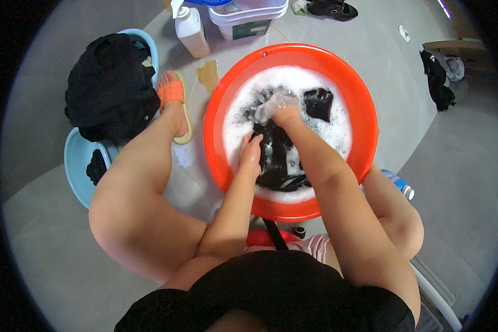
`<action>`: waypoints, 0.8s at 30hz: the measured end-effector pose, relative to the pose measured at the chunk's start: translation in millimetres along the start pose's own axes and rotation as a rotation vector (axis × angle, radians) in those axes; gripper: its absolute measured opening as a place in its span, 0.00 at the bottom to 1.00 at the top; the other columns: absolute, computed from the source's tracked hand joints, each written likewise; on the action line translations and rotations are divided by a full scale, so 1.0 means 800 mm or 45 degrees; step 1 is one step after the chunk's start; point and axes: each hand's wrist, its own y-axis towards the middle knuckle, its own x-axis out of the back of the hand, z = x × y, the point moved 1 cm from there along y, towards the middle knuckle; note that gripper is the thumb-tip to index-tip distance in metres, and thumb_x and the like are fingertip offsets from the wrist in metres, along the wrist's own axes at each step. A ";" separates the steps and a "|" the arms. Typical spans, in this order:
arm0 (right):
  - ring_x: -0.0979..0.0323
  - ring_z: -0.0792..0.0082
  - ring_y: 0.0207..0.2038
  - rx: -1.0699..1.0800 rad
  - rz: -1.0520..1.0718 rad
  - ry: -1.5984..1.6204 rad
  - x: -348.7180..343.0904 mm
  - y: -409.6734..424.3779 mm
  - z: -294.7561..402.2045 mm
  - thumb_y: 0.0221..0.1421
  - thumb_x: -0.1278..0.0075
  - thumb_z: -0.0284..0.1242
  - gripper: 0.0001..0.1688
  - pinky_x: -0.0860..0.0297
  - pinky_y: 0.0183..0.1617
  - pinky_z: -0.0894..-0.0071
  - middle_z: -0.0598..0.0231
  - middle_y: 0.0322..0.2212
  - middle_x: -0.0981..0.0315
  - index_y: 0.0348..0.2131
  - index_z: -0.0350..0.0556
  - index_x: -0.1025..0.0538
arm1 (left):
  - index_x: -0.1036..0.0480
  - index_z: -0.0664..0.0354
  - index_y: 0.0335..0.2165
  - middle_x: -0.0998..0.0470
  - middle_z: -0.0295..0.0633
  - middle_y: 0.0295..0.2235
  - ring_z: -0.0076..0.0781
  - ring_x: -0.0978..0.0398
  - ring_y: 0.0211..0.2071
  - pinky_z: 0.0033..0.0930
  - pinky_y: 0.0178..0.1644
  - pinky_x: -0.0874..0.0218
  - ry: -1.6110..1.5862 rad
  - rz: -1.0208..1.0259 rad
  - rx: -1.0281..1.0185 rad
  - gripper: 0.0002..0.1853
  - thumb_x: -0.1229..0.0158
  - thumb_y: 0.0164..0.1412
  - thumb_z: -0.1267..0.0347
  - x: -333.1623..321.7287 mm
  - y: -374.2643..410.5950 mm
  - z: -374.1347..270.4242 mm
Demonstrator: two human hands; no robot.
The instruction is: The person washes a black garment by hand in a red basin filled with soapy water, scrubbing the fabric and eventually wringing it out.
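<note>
A large orange plastic basin (365,112) stands on the floor before me, filled with water and white suds (336,141). Wet black cloth (274,166) lies in it, and part of it rises through the foam at the upper right. My left hand (252,153) is at the left side of the cloth, its thumb and fingers around an edge of it. My right hand (280,108) is in the suds near the middle of the basin, bent over the cloth; foam covers its fingers, so its grip is hidden.
Left of my foot, black clothing (112,87) heaps over a light blue basin (153,50); another blue basin (72,166) holds dark cloth. A white pump bottle (193,35) and a white plastic tub (249,20) stand beyond. A blue bottle (392,178) lies right, by my knee.
</note>
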 end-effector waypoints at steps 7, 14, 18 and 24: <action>0.31 0.50 0.43 -0.343 -0.494 0.496 -0.007 -0.043 -0.009 0.50 0.58 0.24 0.19 0.32 0.47 0.55 0.52 0.41 0.30 0.42 0.57 0.25 | 0.47 0.53 0.58 0.37 0.44 0.54 0.38 0.36 0.51 0.38 0.52 0.42 0.069 -0.104 -0.228 0.37 0.46 0.55 0.51 -0.037 -0.026 -0.023; 0.31 0.48 0.33 0.147 -0.804 0.941 0.070 -0.205 0.111 0.46 0.59 0.23 0.10 0.34 0.37 0.55 0.51 0.25 0.31 0.27 0.50 0.24 | 0.30 0.55 0.46 0.27 0.39 0.43 0.38 0.30 0.44 0.39 0.50 0.39 -0.436 0.459 -0.007 0.34 0.51 0.52 0.40 -0.035 -0.053 -0.050; 0.29 0.47 0.32 0.237 -0.829 0.898 0.079 -0.265 0.192 0.45 0.57 0.29 0.11 0.31 0.39 0.56 0.53 0.26 0.29 0.30 0.48 0.26 | 0.31 0.56 0.42 0.27 0.42 0.41 0.39 0.30 0.41 0.40 0.46 0.36 -0.174 0.653 -0.645 0.25 0.52 0.55 0.49 0.011 -0.030 0.001; 0.27 0.44 0.33 -0.580 -0.797 0.829 0.090 -0.212 0.120 0.58 0.65 0.47 0.28 0.32 0.37 0.49 0.45 0.27 0.26 0.27 0.46 0.23 | 0.29 0.56 0.42 0.25 0.44 0.41 0.39 0.28 0.43 0.45 0.50 0.37 -0.455 0.341 0.253 0.18 0.58 0.61 0.59 -0.041 -0.075 -0.011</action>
